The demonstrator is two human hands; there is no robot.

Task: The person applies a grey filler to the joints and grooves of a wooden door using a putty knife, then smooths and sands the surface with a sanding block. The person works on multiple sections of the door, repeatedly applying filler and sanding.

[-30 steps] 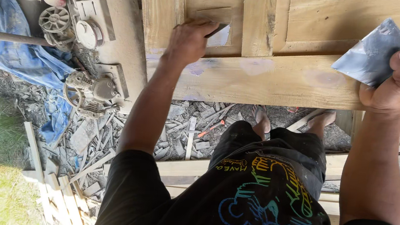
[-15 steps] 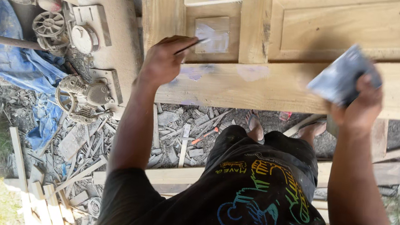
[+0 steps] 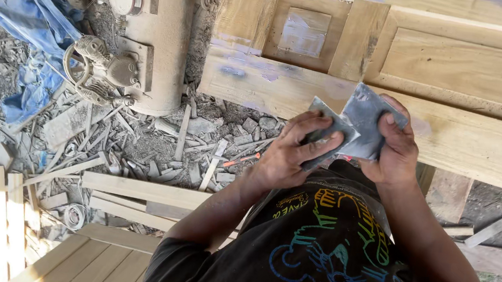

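Both left hand and right hand pinch grey sandpaper before door edge.

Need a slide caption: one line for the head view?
Both hands, left and right, hold grey sandpaper in front of a panelled wooden door, above scrap-strewn ground.

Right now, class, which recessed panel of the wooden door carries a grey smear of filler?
The small square panel at the door's left; the long panel beside it is bare wood.
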